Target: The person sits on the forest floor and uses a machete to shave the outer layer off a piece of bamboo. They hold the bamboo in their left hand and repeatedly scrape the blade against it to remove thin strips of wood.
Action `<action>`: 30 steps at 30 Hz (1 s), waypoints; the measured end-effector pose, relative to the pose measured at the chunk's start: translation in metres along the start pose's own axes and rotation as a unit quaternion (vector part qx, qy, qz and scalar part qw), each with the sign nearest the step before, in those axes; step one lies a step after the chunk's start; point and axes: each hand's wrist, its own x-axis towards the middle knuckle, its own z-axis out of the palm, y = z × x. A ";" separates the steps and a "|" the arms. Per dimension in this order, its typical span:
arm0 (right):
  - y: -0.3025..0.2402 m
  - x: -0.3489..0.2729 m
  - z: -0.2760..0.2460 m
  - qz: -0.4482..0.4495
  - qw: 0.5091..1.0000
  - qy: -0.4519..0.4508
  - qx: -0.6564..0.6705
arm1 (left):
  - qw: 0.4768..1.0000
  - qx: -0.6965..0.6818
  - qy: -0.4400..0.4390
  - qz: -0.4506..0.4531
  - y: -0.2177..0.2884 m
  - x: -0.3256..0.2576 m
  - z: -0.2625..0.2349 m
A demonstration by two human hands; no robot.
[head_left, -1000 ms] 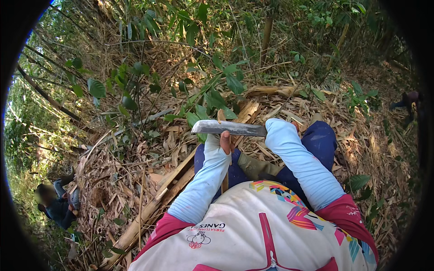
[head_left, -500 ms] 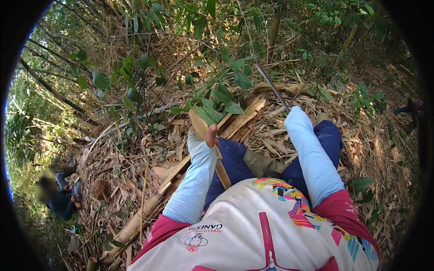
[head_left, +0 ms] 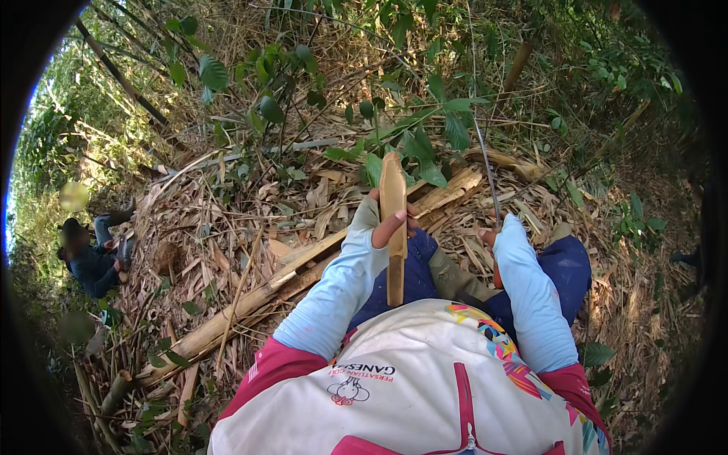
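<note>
My left hand (head_left: 381, 227) is closed around a split piece of bamboo (head_left: 393, 189), thumb across its front and fingers behind. The piece stands nearly upright in the view, pale brown, with a tapered upper end and a narrower lower part reaching toward my shirt. In my right hand (head_left: 491, 237) is a long, thin-bladed machete (head_left: 482, 148). Its blade points away from me and shows almost edge-on, apart from the bamboo. Part of its brown handle (head_left: 497, 274) shows below the fingers. Light blue sleeves cover both my forearms.
Long split bamboo lengths (head_left: 250, 302) lie slantwise on dry leaf litter (head_left: 220, 265) beside my left arm. A leafy green branch (head_left: 425, 148) hangs beyond my hands. Another person (head_left: 95, 262) sits at the far left. Dense undergrowth surrounds the spot.
The bamboo piece has turned from a tilt to nearly upright, its green side no longer showing. My right hand has come slightly lower with the machete. The whole view has shifted.
</note>
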 end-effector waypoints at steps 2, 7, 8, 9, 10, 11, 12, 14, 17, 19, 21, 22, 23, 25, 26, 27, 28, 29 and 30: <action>0.015 0.009 0.010 0.006 1.000 -0.012 0.006 | 1.000 -0.011 -0.018 0.009 0.000 0.000 -0.003; 0.006 -0.012 0.016 0.010 0.996 -0.046 0.072 | 0.998 -0.053 -0.036 0.014 -0.004 0.005 -0.020; 0.006 -0.015 0.016 -0.001 0.995 -0.050 0.087 | 0.997 -0.068 -0.038 0.012 -0.006 0.008 -0.026; 0.004 -0.019 0.017 -0.012 0.993 -0.053 0.101 | 0.997 -0.046 -0.054 0.006 -0.010 0.014 -0.035; -0.003 -0.023 0.017 0.007 0.994 -0.056 0.094 | 0.997 -0.052 -0.061 0.006 -0.009 0.015 -0.039; -0.012 -0.030 0.018 0.026 0.994 -0.058 0.087 | 0.996 -0.057 -0.069 0.005 -0.008 0.015 -0.041; -0.017 -0.033 0.019 0.045 0.994 -0.061 0.079 | 0.995 -0.063 -0.076 0.005 -0.007 0.014 -0.043; -0.007 -0.025 0.025 0.039 0.996 -0.050 0.056 | 0.995 -0.080 -0.065 -0.006 -0.007 0.015 -0.041; -0.009 -0.027 0.027 0.031 0.997 -0.044 0.048 | 0.993 -0.103 -0.053 -0.018 -0.008 0.013 -0.041; -0.006 -0.027 0.027 0.016 0.997 -0.045 0.055 | 0.993 -0.105 -0.046 -0.026 -0.007 0.013 -0.040; 0.005 -0.021 0.028 -0.007 0.997 -0.046 0.066 | 0.994 -0.095 -0.041 -0.034 -0.004 0.013 -0.037; 0.003 -0.024 0.027 -0.025 0.996 -0.054 0.065 | 0.994 -0.092 -0.043 -0.032 -0.004 0.013 -0.037; 0.001 -0.028 0.026 -0.043 0.995 -0.061 0.064 | 0.994 -0.090 -0.047 -0.030 -0.003 0.012 -0.036; -0.007 -0.042 0.023 -0.105 0.992 -0.059 0.043 | 0.995 -0.083 -0.052 -0.024 -0.002 0.011 -0.038; -0.014 -0.053 0.020 -0.148 0.988 -0.047 0.024 | 0.995 -0.079 -0.058 -0.023 -0.003 0.011 -0.038; -0.022 -0.062 0.018 -0.191 0.981 -0.036 0.005 | 0.995 -0.075 -0.064 -0.021 -0.003 0.012 -0.039; -0.030 -0.069 0.015 -0.207 0.977 -0.039 0.017 | 0.995 -0.070 -0.065 -0.022 -0.004 0.012 -0.040; -0.039 -0.076 0.011 -0.221 0.974 -0.037 0.029 | 0.995 -0.065 -0.072 -0.025 -0.005 0.013 -0.041; -0.044 -0.079 0.010 -0.236 0.970 -0.037 0.042 | 0.995 -0.061 -0.077 -0.027 -0.005 0.014 -0.042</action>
